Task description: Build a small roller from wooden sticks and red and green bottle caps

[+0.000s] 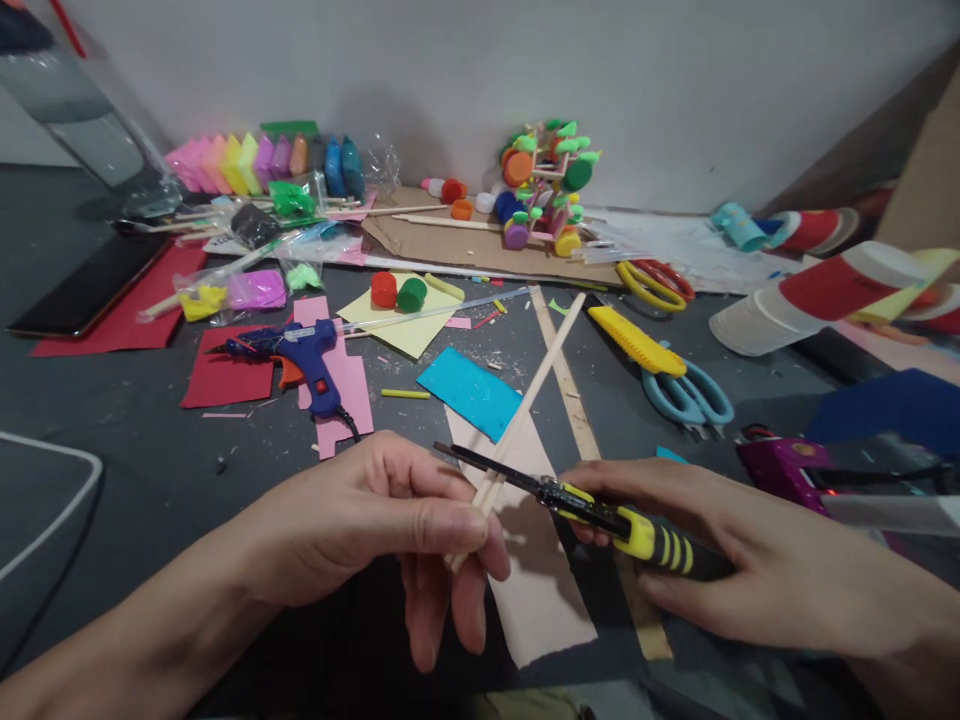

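My left hand [420,530] pinches thin wooden sticks [551,355] between thumb and fingers. One long stick slants up and to the right; beside it a shorter piece ends near my thumb. In my right hand [750,560] is a pair of shears [660,540] with yellow and black handles and dark blades. The blades cross the sticks just above my left thumb. How deep they bite cannot be made out. Below the hands lie a pale pink paper strip [540,590] and a wooden ruler-like strip [566,385]. A blue sheet piece [471,392] lies just beyond.
A blue glue gun [319,365] rests at left on red and pink pieces. Yellow paper [409,330] carries two bottle caps. On the right are a yellow cutter knife [637,340], blue-handled scissors [686,395] and paper cups [810,300]. A colourful stick-and-cap model [547,190] stands by the wall.
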`<state>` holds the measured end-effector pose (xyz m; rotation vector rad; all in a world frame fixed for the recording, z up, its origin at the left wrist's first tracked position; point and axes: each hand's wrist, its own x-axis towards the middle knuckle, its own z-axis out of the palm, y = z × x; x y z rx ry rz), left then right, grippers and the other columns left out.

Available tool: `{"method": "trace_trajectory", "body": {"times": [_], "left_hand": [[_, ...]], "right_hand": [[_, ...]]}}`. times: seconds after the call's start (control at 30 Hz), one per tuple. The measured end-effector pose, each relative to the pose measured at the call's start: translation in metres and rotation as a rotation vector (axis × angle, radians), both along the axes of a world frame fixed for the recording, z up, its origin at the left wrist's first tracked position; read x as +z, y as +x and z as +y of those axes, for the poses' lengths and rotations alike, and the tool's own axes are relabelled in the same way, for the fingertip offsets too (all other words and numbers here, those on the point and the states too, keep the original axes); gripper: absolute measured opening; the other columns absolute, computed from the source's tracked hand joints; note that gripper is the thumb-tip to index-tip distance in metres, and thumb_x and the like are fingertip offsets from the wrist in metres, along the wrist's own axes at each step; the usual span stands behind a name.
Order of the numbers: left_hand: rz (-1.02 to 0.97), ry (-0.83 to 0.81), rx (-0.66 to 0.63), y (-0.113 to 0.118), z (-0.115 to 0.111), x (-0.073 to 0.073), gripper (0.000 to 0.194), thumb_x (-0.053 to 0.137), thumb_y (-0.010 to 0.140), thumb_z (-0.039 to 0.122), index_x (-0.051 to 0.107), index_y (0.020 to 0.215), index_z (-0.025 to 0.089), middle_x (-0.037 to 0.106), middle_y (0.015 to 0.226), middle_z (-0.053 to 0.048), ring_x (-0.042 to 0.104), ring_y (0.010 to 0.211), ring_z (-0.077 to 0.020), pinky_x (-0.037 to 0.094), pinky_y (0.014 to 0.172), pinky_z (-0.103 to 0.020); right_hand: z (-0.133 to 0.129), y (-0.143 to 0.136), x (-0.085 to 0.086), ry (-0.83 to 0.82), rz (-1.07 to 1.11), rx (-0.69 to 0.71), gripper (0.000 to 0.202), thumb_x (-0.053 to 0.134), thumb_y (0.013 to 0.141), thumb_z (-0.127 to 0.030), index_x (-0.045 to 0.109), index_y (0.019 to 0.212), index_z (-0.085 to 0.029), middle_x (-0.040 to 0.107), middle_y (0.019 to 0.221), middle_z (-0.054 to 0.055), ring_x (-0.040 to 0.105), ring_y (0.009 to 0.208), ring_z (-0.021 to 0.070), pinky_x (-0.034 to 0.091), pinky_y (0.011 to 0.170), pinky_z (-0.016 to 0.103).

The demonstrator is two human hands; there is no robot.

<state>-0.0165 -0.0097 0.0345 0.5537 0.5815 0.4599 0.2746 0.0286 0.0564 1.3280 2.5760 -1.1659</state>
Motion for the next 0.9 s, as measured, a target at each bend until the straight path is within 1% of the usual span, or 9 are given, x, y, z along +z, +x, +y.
{"method": "trace_trajectory", "body": {"times": [0.27, 0.37, 0.5, 0.6, 0.73, 0.77, 0.8, 0.83, 0.9], "left_hand": [[0.034, 0.006, 0.035, 0.0, 0.0, -0.001, 0.028, 0.079, 0.08, 0.041, 0.076, 0.079, 0.013, 0.075, 0.066, -0.005, 0.063, 0.042, -0.0097, 0.044, 0.043, -0.017], [0.052, 0.018, 0.034, 0.001, 0.0, -0.002, 0.027, 0.077, 0.081, 0.04, 0.076, 0.08, 0.013, 0.075, 0.066, -0.005, 0.063, 0.043, -0.0089, 0.047, 0.045, -0.016], [0.095, 0.053, 0.066, 0.003, 0.0, -0.005, 0.027, 0.076, 0.083, 0.04, 0.075, 0.08, 0.013, 0.074, 0.066, -0.004, 0.064, 0.048, -0.0093, 0.05, 0.05, -0.017], [0.154, 0.095, 0.064, 0.004, 0.001, -0.006, 0.025, 0.075, 0.083, 0.038, 0.073, 0.083, 0.013, 0.073, 0.066, -0.004, 0.065, 0.052, -0.0103, 0.051, 0.053, -0.018], [0.282, 0.173, 0.042, 0.008, 0.002, -0.006, 0.017, 0.069, 0.087, 0.029, 0.068, 0.087, 0.013, 0.071, 0.069, -0.003, 0.063, 0.055, -0.0091, 0.05, 0.055, -0.018], [0.304, 0.191, 0.075, 0.009, 0.002, -0.006, 0.014, 0.068, 0.087, 0.027, 0.066, 0.086, 0.013, 0.07, 0.07, -0.003, 0.062, 0.056, -0.0094, 0.051, 0.055, -0.018], [0.314, 0.205, 0.14, 0.01, 0.001, -0.006, 0.013, 0.066, 0.087, 0.026, 0.063, 0.083, 0.014, 0.068, 0.071, -0.002, 0.061, 0.056, -0.0097, 0.051, 0.054, -0.019], [0.305, 0.214, 0.228, 0.011, 0.001, -0.006, 0.012, 0.065, 0.087, 0.025, 0.06, 0.081, 0.016, 0.065, 0.071, -0.001, 0.061, 0.057, -0.0107, 0.052, 0.052, -0.02], [0.264, 0.221, 0.466, 0.013, 0.001, -0.005, 0.01, 0.06, 0.086, 0.02, 0.054, 0.077, 0.019, 0.056, 0.068, 0.003, 0.053, 0.053, -0.0098, 0.05, 0.047, -0.02]], "right_hand": [[-0.008, -0.016, 0.004, 0.045, 0.01, 0.004, 0.05, 0.063, 0.074, -0.026, 0.071, 0.123, -0.029, 0.079, 0.104, 0.001, 0.076, 0.087, 0.0238, 0.061, 0.07, 0.025], [-0.01, -0.02, 0.007, 0.075, 0.005, 0.01, 0.046, 0.06, 0.076, -0.028, 0.072, 0.121, -0.029, 0.079, 0.105, 0.002, 0.076, 0.086, 0.0232, 0.061, 0.071, 0.026], [-0.01, -0.017, 0.007, 0.153, -0.026, 0.005, 0.047, 0.06, 0.076, -0.031, 0.072, 0.121, -0.028, 0.078, 0.108, 0.003, 0.076, 0.09, 0.0254, 0.062, 0.078, 0.03], [-0.01, -0.012, 0.005, 0.195, -0.051, -0.015, 0.049, 0.06, 0.076, -0.034, 0.071, 0.123, -0.026, 0.078, 0.109, 0.006, 0.076, 0.089, 0.0276, 0.063, 0.079, 0.034], [-0.011, -0.004, -0.001, 0.25, -0.069, -0.14, 0.053, 0.057, 0.081, -0.041, 0.068, 0.129, -0.021, 0.075, 0.12, 0.01, 0.074, 0.102, 0.0338, 0.062, 0.086, 0.043], [-0.012, -0.003, -0.002, 0.263, -0.068, -0.183, 0.055, 0.058, 0.081, -0.043, 0.067, 0.13, -0.02, 0.074, 0.122, 0.012, 0.073, 0.105, 0.0353, 0.061, 0.089, 0.045], [-0.012, -0.002, -0.003, 0.271, -0.06, -0.218, 0.057, 0.059, 0.081, -0.043, 0.066, 0.131, -0.018, 0.073, 0.124, 0.013, 0.072, 0.107, 0.0362, 0.06, 0.09, 0.047], [-0.011, -0.002, -0.004, 0.269, -0.048, -0.239, 0.057, 0.059, 0.081, -0.042, 0.066, 0.132, -0.018, 0.073, 0.125, 0.013, 0.072, 0.108, 0.0363, 0.06, 0.091, 0.047], [-0.011, -0.006, -0.005, 0.257, -0.008, -0.234, 0.054, 0.057, 0.082, -0.041, 0.066, 0.13, -0.02, 0.073, 0.125, 0.011, 0.072, 0.109, 0.0352, 0.06, 0.09, 0.044]]}}
